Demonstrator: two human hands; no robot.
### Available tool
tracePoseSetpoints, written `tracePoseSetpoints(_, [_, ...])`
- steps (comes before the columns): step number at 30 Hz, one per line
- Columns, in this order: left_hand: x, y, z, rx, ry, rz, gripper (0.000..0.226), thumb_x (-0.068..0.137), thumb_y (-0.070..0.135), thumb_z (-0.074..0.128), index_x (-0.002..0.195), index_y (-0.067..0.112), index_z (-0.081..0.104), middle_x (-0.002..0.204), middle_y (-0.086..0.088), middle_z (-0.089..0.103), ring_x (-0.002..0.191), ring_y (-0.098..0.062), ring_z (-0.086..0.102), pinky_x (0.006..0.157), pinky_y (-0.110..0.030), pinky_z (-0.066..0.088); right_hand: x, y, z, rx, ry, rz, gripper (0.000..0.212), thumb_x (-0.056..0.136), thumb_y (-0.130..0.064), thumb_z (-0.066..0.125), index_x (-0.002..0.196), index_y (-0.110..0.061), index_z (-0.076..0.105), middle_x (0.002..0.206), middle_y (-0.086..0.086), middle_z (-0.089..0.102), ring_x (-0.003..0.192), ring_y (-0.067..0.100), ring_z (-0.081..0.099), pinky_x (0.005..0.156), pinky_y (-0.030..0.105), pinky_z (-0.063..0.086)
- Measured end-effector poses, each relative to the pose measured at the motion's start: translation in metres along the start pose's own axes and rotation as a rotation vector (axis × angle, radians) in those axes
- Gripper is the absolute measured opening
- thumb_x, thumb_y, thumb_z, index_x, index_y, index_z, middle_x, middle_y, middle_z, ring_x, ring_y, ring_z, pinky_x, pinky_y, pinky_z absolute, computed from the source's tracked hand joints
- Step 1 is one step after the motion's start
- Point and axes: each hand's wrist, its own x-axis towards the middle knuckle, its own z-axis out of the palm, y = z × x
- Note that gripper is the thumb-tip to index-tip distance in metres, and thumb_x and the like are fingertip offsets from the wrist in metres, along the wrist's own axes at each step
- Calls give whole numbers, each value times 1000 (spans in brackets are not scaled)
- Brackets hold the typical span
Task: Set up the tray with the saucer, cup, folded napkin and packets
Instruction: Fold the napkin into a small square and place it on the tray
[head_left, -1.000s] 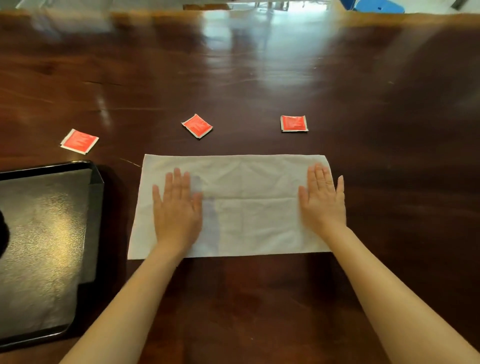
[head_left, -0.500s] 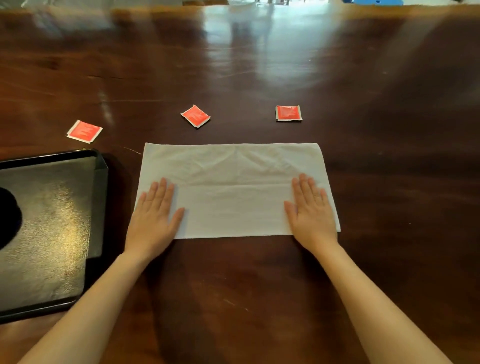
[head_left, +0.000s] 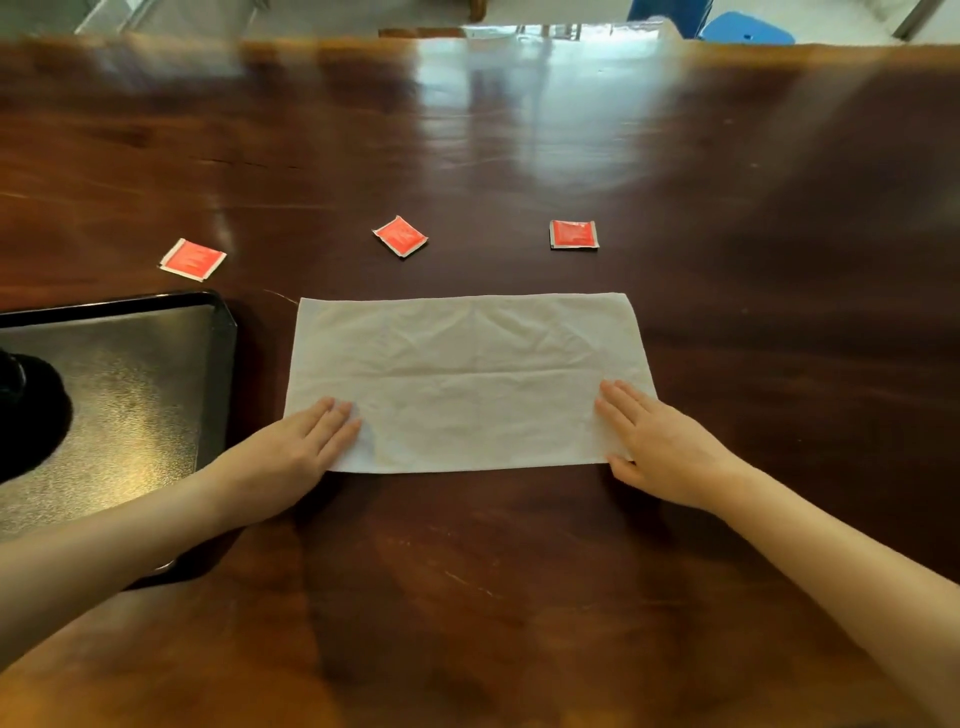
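Head view: the dark, glossy wooden desk (head_left: 519, 597) fills almost the whole frame, with window light reflected in its upper middle. A black tray (head_left: 223, 364) sits at the left edge of the frame, its right rim just beside the napkin, with a strip of bare desk between them. My left forearm crosses over the tray's lower right corner.

The white napkin (head_left: 467, 364) lies flat in the centre of the frame as a wide rectangle, creased, with a fold line running across it from left to right.

My left hand (head_left: 291, 457) lies flat with straight fingers, the fingertips resting on the napkin's lower left corner and the palm on the desk below it. My right hand (head_left: 660, 447) lies flat too, fingers straight and close together over the lower right corner, thumb out on the desk by the napkin's bottom edge. Neither hand grips anything.

A dark round shape (head_left: 31, 410) sits on the tray, cut off by the left edge of the frame; I cannot tell whether it is the cup or the saucer.

Three red packets lie on the desk above the napkin, well apart from each other: the left packet (head_left: 192, 259) just above the tray's top rim, the middle packet (head_left: 400, 236) turned at an angle, and the right packet (head_left: 573, 234) lying square.
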Motion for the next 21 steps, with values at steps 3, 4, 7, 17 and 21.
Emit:
tracePoseSetpoints(3, [-2,3,-4,-69,72,-87,65,53,-9,79,116,-6,61,113,-28,65,101,-39,66,85,-46,52,-6,-13,2,-51,-33,21,72,93,-35,38,149,-6,3,159,11,-2,147,25,1,117,33,17])
tracePoseSetpoints(4, [-3,3,-5,-115,104,-129,64,47,-11,82,109,-7,66,107,-27,68,96,-38,68,79,-45,54,-6,-16,7,-67,-26,37,72,92,-31,41,148,-4,5,158,14,2,146,28,6,116,36,23])
tracePoseSetpoints(7, [-6,1,-5,-303,150,-266,54,52,-12,81,103,-4,67,104,-23,70,91,-35,70,76,-42,57,-2,-17,19,-101,53,67,74,73,-20,70,136,5,40,142,26,42,130,37,45,96,40,51])
tracePoseSetpoints(17, [11,-29,-34,-1098,310,-888,25,91,21,57,107,6,68,96,-4,64,92,-18,55,74,-29,39,7,21,-4,533,393,231,10,87,-18,61,82,-12,67,78,3,68,73,23,64,63,32,47])
tracePoseSetpoints(21, [32,-42,-37,-1343,537,-1098,29,91,25,57,111,6,67,99,-5,63,92,-17,54,66,-21,41,25,50,-39,987,411,336,15,86,-28,64,80,-15,68,76,2,63,74,17,58,65,31,45])
